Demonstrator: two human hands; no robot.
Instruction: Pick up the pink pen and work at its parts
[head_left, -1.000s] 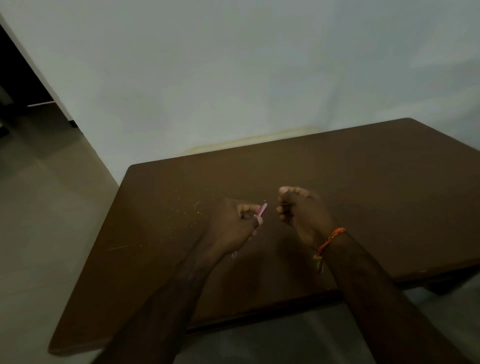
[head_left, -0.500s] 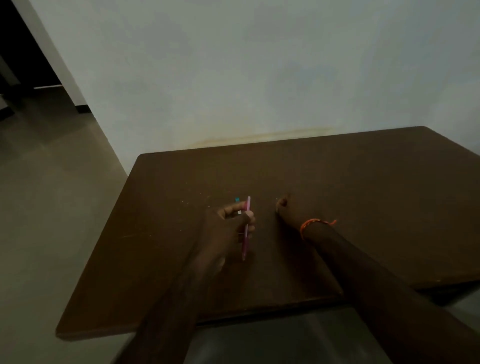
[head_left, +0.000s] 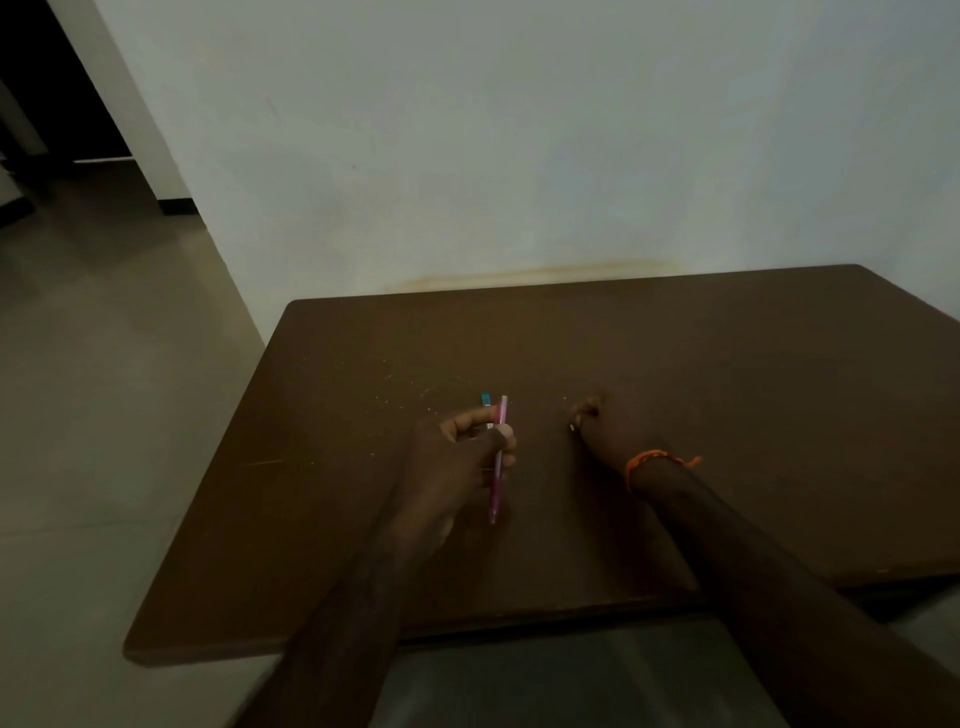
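left hand (head_left: 457, 457) pinches pink pen (head_left: 497, 467) over brown table (head_left: 727, 415), mid-left | long axis near-far, one end toward person, other toward wall | teal item (head_left: 486, 399) at fingertips, unclear | right hand (head_left: 602, 431) curled, resting on table, holds nothing seen

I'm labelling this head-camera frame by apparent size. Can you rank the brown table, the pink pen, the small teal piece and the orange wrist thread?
1. brown table
2. pink pen, held in the left hand
3. orange wrist thread, which looks shorter than the pen, though part wraps out of sight
4. small teal piece
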